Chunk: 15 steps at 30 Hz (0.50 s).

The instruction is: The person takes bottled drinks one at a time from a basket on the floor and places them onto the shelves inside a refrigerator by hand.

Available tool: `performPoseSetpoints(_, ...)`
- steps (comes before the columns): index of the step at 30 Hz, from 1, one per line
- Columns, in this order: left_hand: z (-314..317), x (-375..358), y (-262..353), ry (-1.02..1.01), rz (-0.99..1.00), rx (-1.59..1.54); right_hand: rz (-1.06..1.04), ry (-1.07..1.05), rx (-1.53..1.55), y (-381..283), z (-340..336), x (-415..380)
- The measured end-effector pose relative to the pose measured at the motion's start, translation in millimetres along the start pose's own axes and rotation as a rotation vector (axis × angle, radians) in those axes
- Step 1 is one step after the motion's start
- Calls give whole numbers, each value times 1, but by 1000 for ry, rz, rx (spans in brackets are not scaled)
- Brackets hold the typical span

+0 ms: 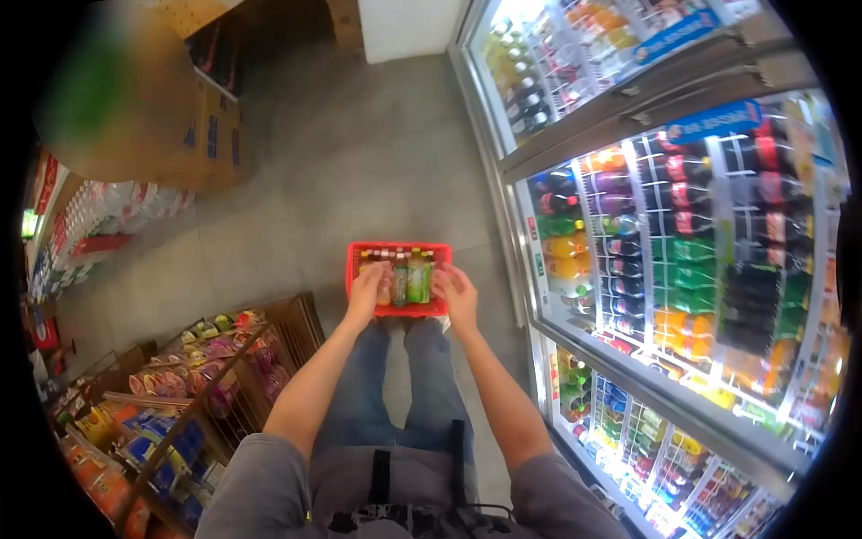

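A red plastic basket [413, 312] sits in front of my legs, holding several upright drink bottles. A green-labelled bottle [418, 280] stands near its middle, with a darker bottle [400, 283] just left of it. My left hand [366, 289] is over the basket's left side, fingers loosely extended beside a pale bottle [385, 286]. At the right rim, my right hand [457, 289] has its fingers apart and slightly bent, near the rightmost bottles. Whether either hand's fingertips touch a bottle is hard to make out.
On the right, glass-door drink coolers [588, 340] hold rows of bottles. A wooden rack of packaged snacks [193, 377] stands at lower left. Cardboard boxes [211, 130] and wrapped bottle packs [117, 220] are at the left. Grey floor [341, 153] stretches ahead.
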State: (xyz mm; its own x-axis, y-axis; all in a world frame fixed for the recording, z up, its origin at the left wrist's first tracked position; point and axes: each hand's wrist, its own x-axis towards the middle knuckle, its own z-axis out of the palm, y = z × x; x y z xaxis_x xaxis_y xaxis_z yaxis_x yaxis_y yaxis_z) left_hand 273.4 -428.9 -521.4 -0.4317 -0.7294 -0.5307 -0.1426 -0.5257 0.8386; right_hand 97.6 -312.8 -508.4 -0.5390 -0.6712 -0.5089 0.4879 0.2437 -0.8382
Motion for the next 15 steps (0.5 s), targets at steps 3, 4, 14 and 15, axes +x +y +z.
performPoseSetpoints(3, -14, 11, -65, 121, -199, -213, 75, 33, 24, 55, -18, 21)
performPoseSetpoints(4, -16, 14, -84, 132, -221, -212, 99, 35, 22, 72, -25, 27)
performPoseSetpoints(14, -15, 57, -246, 190, -409, -90, 350, 68, -58, 228, -79, 93)
performPoseSetpoints(15, -16, 65, -257, 170, -428, -84, 366, 70, -58, 243, -80, 102)
